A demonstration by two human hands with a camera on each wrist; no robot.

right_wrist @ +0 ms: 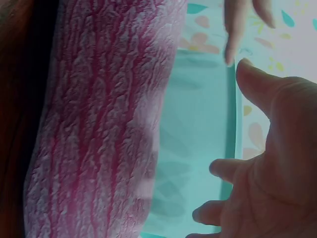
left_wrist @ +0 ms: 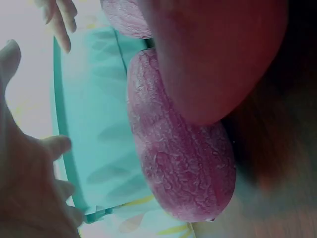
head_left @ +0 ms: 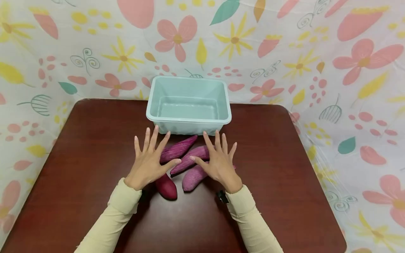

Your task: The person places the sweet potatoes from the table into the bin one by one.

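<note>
In the head view my left hand [head_left: 148, 165] is spread over the left side of a small group of purple sweet potatoes, with straight fingers and an empty palm. My right hand [head_left: 219, 165] spreads the same way over the right side, holding nothing. Between the hands lie a streaked dark purple sweet potato [head_left: 178, 149], a middle one [head_left: 191, 159] and a paler, rough-skinned one [head_left: 193, 177]. A smooth dark red one [head_left: 167, 188] lies below the left hand, partly hidden by it. The left wrist view shows a wrinkled sweet potato [left_wrist: 178, 153] close up; the right wrist view has another [right_wrist: 99, 129].
Just beyond the fingertips a light blue plastic basin [head_left: 190, 121] stands upright with nothing in it. The dark brown table [head_left: 278, 196] reaches out on both sides. A floral sheet [head_left: 234, 56] hangs behind and around it.
</note>
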